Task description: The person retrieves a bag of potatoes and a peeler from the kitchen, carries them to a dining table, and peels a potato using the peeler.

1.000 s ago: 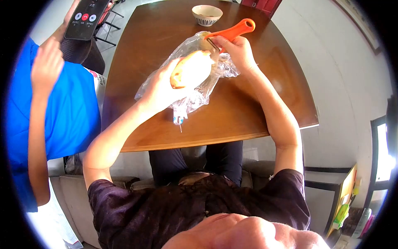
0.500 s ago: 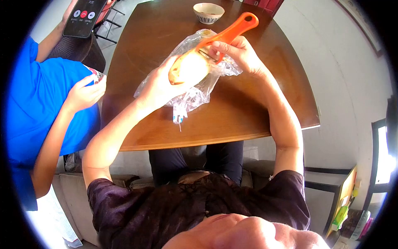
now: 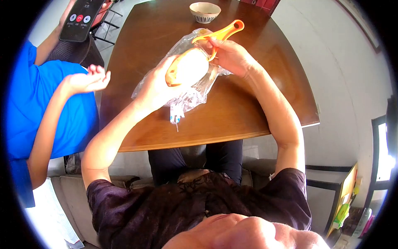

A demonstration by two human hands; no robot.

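My left hand (image 3: pixel 158 85) is wrapped around a partly peeled potato (image 3: pixel 191 68). Its bared side glares white in the light, while spotted yellow-brown skin shows along the left edge. An orange peeler (image 3: pixel 226 32) is gripped by my right hand (image 3: pixel 232 58), its holed handle pointing up and away. The peeler's head is close to the potato's far right end; whether the blade touches it I cannot tell. Beneath both hands a crumpled clear plastic bag (image 3: pixel 192 97) lies spread on the wooden table (image 3: pixel 257 108).
A patterned bowl (image 3: pixel 205 12) stands at the table's far end. On the left, a person in a blue shirt (image 3: pixel 62 108) holds a phone (image 3: pixel 81 20) in one hand; the other hand (image 3: pixel 87 81) hovers near the table edge. A wall (image 3: pixel 327 70) runs along the right.
My right hand and the peeler have shifted slightly left and down, and the handle has tilted lower. The other person's near hand has turned and opened. The potato stays nearly in place.
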